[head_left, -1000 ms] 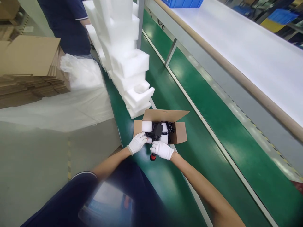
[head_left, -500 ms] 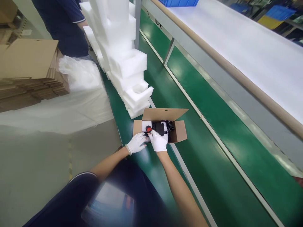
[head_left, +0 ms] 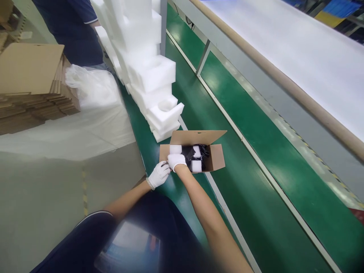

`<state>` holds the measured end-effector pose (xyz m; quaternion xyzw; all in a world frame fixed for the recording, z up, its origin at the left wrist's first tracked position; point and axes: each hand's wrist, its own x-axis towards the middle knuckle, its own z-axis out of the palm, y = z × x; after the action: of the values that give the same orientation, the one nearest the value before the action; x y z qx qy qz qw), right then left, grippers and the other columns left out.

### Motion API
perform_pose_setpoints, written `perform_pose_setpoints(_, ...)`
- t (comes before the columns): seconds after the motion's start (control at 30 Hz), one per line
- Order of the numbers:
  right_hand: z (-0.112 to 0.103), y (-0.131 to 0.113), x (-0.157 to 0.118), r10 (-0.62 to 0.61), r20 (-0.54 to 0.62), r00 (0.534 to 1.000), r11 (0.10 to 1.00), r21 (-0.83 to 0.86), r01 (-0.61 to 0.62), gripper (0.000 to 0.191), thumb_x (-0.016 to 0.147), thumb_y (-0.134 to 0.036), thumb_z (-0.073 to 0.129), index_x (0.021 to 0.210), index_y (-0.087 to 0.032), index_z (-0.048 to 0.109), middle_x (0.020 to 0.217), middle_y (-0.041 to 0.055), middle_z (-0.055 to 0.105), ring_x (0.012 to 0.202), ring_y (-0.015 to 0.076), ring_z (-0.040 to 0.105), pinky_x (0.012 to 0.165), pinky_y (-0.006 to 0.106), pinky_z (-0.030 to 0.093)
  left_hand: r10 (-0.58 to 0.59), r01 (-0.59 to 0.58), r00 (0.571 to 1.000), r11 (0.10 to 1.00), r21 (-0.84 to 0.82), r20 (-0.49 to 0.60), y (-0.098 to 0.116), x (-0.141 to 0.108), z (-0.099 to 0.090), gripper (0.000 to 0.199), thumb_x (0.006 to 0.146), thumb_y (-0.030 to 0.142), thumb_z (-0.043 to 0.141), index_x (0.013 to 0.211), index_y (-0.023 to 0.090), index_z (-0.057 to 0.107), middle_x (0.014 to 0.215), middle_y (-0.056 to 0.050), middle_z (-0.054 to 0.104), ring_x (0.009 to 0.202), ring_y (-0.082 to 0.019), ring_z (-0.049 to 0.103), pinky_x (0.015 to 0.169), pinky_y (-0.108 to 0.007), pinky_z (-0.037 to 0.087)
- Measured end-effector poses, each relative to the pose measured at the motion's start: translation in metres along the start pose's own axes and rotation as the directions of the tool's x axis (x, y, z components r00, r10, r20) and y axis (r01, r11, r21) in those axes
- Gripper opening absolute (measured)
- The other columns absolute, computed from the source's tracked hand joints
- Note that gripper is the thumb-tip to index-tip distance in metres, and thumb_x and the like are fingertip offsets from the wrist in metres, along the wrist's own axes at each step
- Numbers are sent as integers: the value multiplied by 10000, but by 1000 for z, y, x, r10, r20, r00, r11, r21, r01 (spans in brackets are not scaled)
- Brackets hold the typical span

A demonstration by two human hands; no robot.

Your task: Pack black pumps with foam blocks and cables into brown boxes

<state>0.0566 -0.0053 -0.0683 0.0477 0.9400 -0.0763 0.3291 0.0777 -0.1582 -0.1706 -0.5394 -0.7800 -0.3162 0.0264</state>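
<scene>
An open cardboard box (head_left: 217,157) stands on the green belt, its lid flap raised at the back. Inside lie white foam blocks (head_left: 196,166), a black part (head_left: 187,153) and a bundle of black cable (head_left: 204,150). My right hand (head_left: 176,160), in a white glove, is closed over the box's left end, its fingertips mostly hidden. Just left of it, at the box's near left corner, my gloved left hand (head_left: 159,175) has its fingers curled together. Something small and dark shows between the two hands, too hidden to name.
Tall stacks of white foam inserts (head_left: 153,76) rise behind the box. Folded cardboard boxes (head_left: 31,76) are piled at the left, beside white plastic sheeting (head_left: 93,91). Another person (head_left: 74,34) stands beyond them. A white-topped bench (head_left: 273,38) runs along the right.
My right hand has moved left inside the box, and the red-and-black round part by its fingers is now out of sight. My left hand has shifted slightly left and its fingers have curled in.
</scene>
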Motion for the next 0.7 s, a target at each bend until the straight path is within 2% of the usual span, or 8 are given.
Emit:
perform_pose_setpoints(0.13, 14, 4, -12, -74, -85, 994, 997, 21, 76, 299, 924, -318, 385, 1077, -200, 613, 1057, 126, 651, 947, 242, 621, 779, 372, 485, -206, 210, 970, 978, 13, -127, 0, -4, -7, 264, 834, 226, 524, 1086, 170, 580, 1228, -122, 568, 1197, -264, 480, 992, -472, 426)
perform_pose_setpoints(0.17, 18, 11, -21, -100, -145, 984, 995, 16, 103, 297, 928, -318, 378, 1109, -213, 590, 1117, 125, 625, 1001, 242, 595, 818, 379, 472, -345, 352, 916, 936, -3, -203, -2, -4, -8, 344, 822, 276, 558, 1145, 159, 546, 1275, -149, 532, 1200, -284, 479, 987, -488, 424)
perform_pose_setpoints(0.23, 26, 27, -35, -67, -358, 932, 997, 22, 80, 320, 909, -342, 425, 1172, -206, 546, 1275, 149, 525, 1149, 266, 495, 922, 404, 419, -633, 617, 733, 773, -148, -249, -7, 0, -11, 489, 799, 371, 598, 1216, 141, 491, 1243, -180, 550, 1116, -289, 548, 920, -472, 470)
perform_pose_setpoints(0.3, 32, 43, -39, 127, -571, 811, 991, 115, -73, 500, 856, -422, 511, 1267, -140, 472, 1396, 211, 372, 1261, 329, 365, 993, 449, 356, -776, 715, 627, 610, -341, -74, -11, 8, -15, 451, 819, 400, 564, 1189, 146, 519, 1114, -139, 637, 964, -241, 629, 817, -389, 524)
perform_pose_setpoints(0.37, 39, 58, -32, 351, -578, 736, 934, 274, -230, 736, 782, -496, 588, 1340, -64, 379, 1433, 269, 262, 1280, 375, 325, 995, 465, 353, -752, 706, 651, 551, -446, 101, -11, 19, -19, 349, 849, 364, 507, 1130, 166, 572, 1006, -77, 685, 863, -197, 653, 757, -322, 533)
perform_pose_setpoints(0.43, 48, 71, -20, 414, -462, 784, 894, 367, -256, 838, 746, -487, 623, 1383, -47, 305, 1441, 278, 223, 1260, 352, 375, 977, 426, 389, -715, 673, 692, 590, -446, 99, -7, 29, -22, 301, 856, 315, 475, 1095, 182, 600, 976, -47, 693, 838, -187, 649, 744, -306, 526)
perform_pose_setpoints(0.53, 65, 91, -12, 244, -403, 882, 921, 380, -81, 846, 753, -372, 625, 1428, -66, 216, 1451, 241, 234, 1280, 274, 384, 1013, 354, 384, -678, 626, 734, 693, -358, -27, 1, 37, -20, 250, 860, 280, 450, 1025, 184, 609, 927, -49, 683, 809, -191, 634, 716, -309, 516)
perform_pose_setpoints(0.7, 76, 115, -18, -9, -369, 930, 980, 183, 82, 865, 806, -383, 575, 1468, -57, 122, 1506, 259, 68, 1390, 310, 170, 1084, 403, 284, -515, 494, 833, 857, -147, -202, -5, 37, -4, 237, 877, 265, 400, 940, 166, 606, 842, -86, 646, 797, -204, 615, 740, -339, 518)
